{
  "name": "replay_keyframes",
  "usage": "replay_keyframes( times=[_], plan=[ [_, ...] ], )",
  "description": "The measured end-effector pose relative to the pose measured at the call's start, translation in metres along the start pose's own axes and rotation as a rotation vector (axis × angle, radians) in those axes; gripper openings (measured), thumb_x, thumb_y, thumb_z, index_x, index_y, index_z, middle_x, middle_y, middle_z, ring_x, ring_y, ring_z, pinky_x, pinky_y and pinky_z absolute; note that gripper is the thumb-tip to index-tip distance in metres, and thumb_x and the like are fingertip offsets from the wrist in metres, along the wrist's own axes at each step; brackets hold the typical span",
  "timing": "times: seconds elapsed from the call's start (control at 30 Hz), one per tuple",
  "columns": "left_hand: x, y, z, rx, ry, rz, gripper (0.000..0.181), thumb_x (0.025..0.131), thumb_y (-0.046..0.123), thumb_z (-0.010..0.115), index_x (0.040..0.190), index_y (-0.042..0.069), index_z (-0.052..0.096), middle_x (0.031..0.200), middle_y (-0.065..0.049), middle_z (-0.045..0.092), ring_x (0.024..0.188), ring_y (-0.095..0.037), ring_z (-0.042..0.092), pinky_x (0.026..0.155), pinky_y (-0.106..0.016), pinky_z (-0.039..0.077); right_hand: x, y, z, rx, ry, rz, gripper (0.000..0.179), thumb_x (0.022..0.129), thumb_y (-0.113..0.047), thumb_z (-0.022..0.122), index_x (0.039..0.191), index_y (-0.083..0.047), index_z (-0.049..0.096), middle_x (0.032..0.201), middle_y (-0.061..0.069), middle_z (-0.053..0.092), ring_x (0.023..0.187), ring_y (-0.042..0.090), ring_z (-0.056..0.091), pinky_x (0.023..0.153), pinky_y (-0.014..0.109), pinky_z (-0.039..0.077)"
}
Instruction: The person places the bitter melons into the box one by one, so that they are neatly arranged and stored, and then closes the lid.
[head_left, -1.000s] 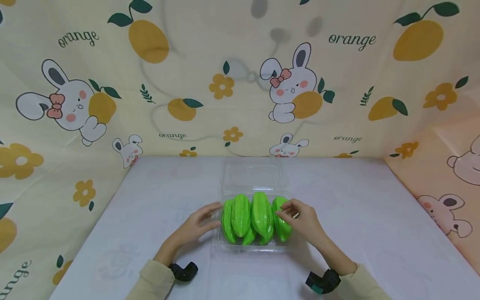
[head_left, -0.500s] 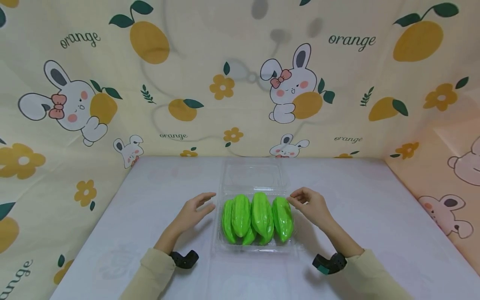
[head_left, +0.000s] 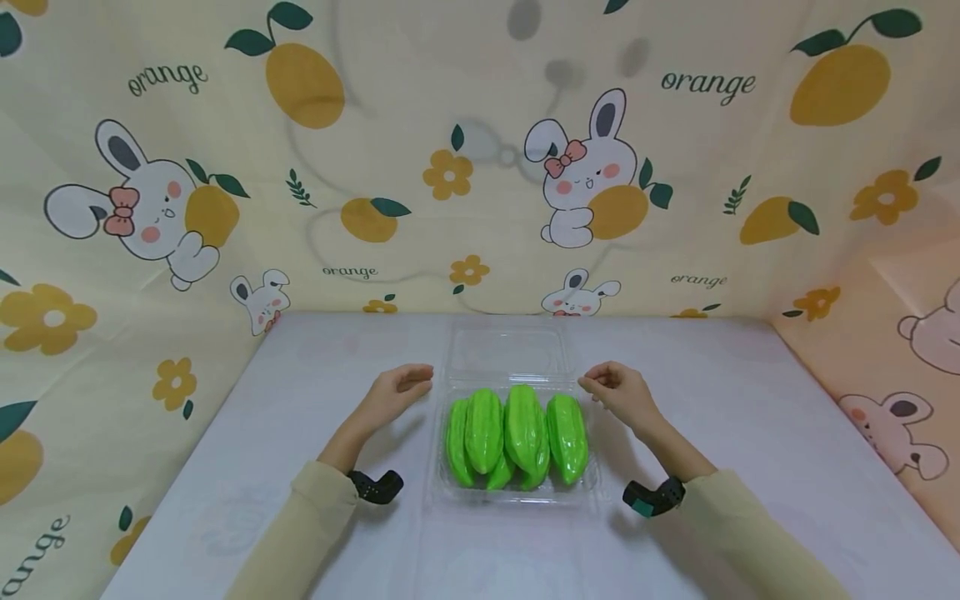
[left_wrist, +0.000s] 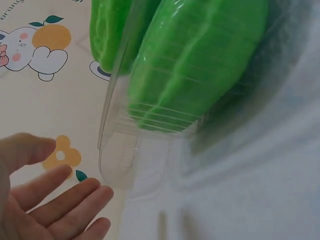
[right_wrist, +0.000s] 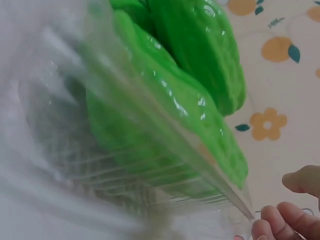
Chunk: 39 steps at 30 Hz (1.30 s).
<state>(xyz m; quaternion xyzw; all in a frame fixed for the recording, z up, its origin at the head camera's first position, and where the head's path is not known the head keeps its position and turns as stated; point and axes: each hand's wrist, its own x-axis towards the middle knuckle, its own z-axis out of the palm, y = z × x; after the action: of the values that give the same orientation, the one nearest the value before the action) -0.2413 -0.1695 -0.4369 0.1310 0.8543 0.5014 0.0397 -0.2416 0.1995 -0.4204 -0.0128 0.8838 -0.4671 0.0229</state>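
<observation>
Several glossy, ridged bright green bitter melons [head_left: 522,425] lie side by side in a clear plastic clamshell box [head_left: 517,497]. Its lid [head_left: 510,350] is folded back, flat on the table behind the box. My left hand [head_left: 393,393] is left of the box's back corner, and in the left wrist view its fingers [left_wrist: 85,200] are spread apart, holding nothing. On the other side, my right hand [head_left: 622,396] is at the back right corner. In the right wrist view its fingertips [right_wrist: 262,230] are right at the box's rim, with the thumb [right_wrist: 302,181] apart from them.
A white-covered table [head_left: 315,358] bears the box. Behind and beside it hangs a cream cloth [head_left: 420,100] printed with rabbits and oranges. Each wrist carries a black camera mount [head_left: 654,497].
The right hand has drawn back from the rightmost bitter melon, leaving it in the box, and moved toward the lid's hinge. The left hand has shifted away from the box's left side and further back.
</observation>
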Motion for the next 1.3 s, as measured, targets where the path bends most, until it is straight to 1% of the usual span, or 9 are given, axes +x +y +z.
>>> replay_keyframes(
  times=[0.1, 0.2, 0.37, 0.53, 0.63, 0.8, 1.0, 1.13, 1.3],
  plan=[
    [0.007, 0.005, 0.000, -0.001, 0.029, -0.061, 0.041, 0.098, 0.019, 0.056, 0.131, -0.005, 0.055, 0.131, -0.023, 0.061, 0.122, -0.036, 0.060, 0.105, -0.045, 0.052, 0.006, 0.000, 0.000, 0.035, -0.001, 0.048, 0.033, 0.094, -0.024, 0.062, 0.111, 0.004, 0.058, 0.083, 0.000, 0.061, 0.074, 0.011, 0.059, 0.059, 0.020, 0.053],
    [0.013, 0.008, -0.001, -0.021, 0.041, -0.113, 0.042, 0.099, 0.023, 0.055, 0.132, -0.003, 0.055, 0.129, -0.021, 0.063, 0.121, -0.034, 0.061, 0.107, -0.047, 0.050, 0.011, -0.001, 0.000, 0.066, -0.014, 0.132, 0.037, 0.094, -0.028, 0.061, 0.115, 0.003, 0.056, 0.086, -0.001, 0.060, 0.077, 0.010, 0.058, 0.065, 0.020, 0.055],
    [0.026, 0.007, -0.002, -0.065, 0.037, -0.155, 0.045, 0.101, 0.026, 0.051, 0.133, -0.005, 0.053, 0.125, -0.024, 0.064, 0.117, -0.033, 0.064, 0.108, -0.047, 0.049, 0.019, -0.002, -0.001, 0.099, -0.040, 0.240, 0.041, 0.096, -0.030, 0.057, 0.121, 0.002, 0.051, 0.098, 0.003, 0.063, 0.081, 0.010, 0.059, 0.070, 0.017, 0.054],
    [0.037, 0.004, -0.002, -0.128, 0.036, -0.199, 0.043, 0.100, 0.020, 0.051, 0.133, -0.008, 0.052, 0.127, -0.027, 0.062, 0.117, -0.034, 0.064, 0.105, -0.043, 0.053, 0.026, 0.000, -0.003, 0.156, -0.079, 0.265, 0.045, 0.098, -0.029, 0.054, 0.129, 0.005, 0.048, 0.115, 0.015, 0.065, 0.088, 0.012, 0.063, 0.072, 0.014, 0.056],
    [0.041, 0.004, -0.001, -0.167, 0.020, -0.256, 0.043, 0.101, 0.019, 0.050, 0.135, -0.007, 0.050, 0.130, -0.026, 0.060, 0.120, -0.034, 0.062, 0.106, -0.042, 0.052, 0.030, 0.002, -0.005, 0.192, -0.105, 0.279, 0.050, 0.099, -0.030, 0.053, 0.133, 0.006, 0.047, 0.121, 0.018, 0.065, 0.086, 0.008, 0.064, 0.073, 0.015, 0.057],
    [0.049, 0.003, 0.001, -0.182, 0.000, -0.315, 0.044, 0.100, 0.019, 0.051, 0.136, -0.005, 0.049, 0.131, -0.024, 0.061, 0.120, -0.032, 0.063, 0.106, -0.041, 0.052, 0.035, 0.003, -0.006, 0.260, -0.126, 0.305, 0.052, 0.098, -0.028, 0.054, 0.135, 0.007, 0.046, 0.110, 0.010, 0.069, 0.079, 0.002, 0.062, 0.071, 0.013, 0.056],
    [0.056, 0.001, 0.006, -0.157, -0.018, -0.330, 0.045, 0.097, 0.019, 0.055, 0.134, -0.007, 0.051, 0.125, -0.024, 0.065, 0.115, -0.031, 0.065, 0.102, -0.039, 0.055, 0.038, 0.006, -0.002, 0.307, -0.146, 0.318, 0.050, 0.098, -0.025, 0.055, 0.134, 0.009, 0.046, 0.089, -0.006, 0.068, 0.077, 0.001, 0.062, 0.074, 0.015, 0.056],
    [0.058, 0.001, 0.010, -0.133, -0.032, -0.320, 0.041, 0.096, 0.017, 0.056, 0.129, -0.008, 0.056, 0.119, -0.024, 0.068, 0.110, -0.029, 0.068, 0.096, -0.035, 0.058, 0.039, 0.007, 0.002, 0.307, -0.140, 0.316, 0.047, 0.098, -0.022, 0.054, 0.133, 0.009, 0.048, 0.090, -0.004, 0.068, 0.076, 0.002, 0.061, 0.074, 0.016, 0.056],
    [0.057, 0.003, 0.012, -0.112, -0.029, -0.306, 0.037, 0.095, 0.017, 0.058, 0.124, -0.007, 0.061, 0.112, -0.022, 0.071, 0.099, -0.022, 0.072, 0.092, -0.034, 0.059, 0.041, 0.008, 0.004, 0.304, -0.135, 0.314, 0.046, 0.099, -0.020, 0.054, 0.133, 0.010, 0.049, 0.094, -0.001, 0.068, 0.077, 0.004, 0.060, 0.073, 0.016, 0.055]
  ],
)
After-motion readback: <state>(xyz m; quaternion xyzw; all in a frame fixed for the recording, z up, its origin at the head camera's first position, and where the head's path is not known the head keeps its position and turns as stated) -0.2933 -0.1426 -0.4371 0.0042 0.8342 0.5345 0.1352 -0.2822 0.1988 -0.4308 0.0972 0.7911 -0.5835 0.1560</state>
